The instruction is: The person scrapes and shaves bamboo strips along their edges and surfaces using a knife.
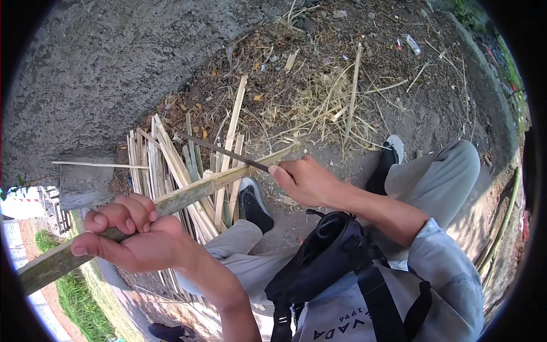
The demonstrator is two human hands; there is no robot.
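My left hand [128, 236] is closed round a long split bamboo strip [188, 195], which slants from the lower left up toward the middle. The strip is greenish on its side and has a node and a pale far end. My right hand [307, 181] is closed on a knife with a long, narrow, dark blade [228, 153]; its handle is hidden in the fist. The blade points left and away, crossing close by the strip's far part. Whether its edge touches the bamboo, I cannot tell.
Pale split strips [165, 151] lie piled beyond and beneath the held strip. Thin shavings [322, 100] litter the soil ahead. A rough grey concrete mass [108, 68] rises at the left. My shoes [254, 208] flank the work, and a black bag [322, 251] hangs at my front.
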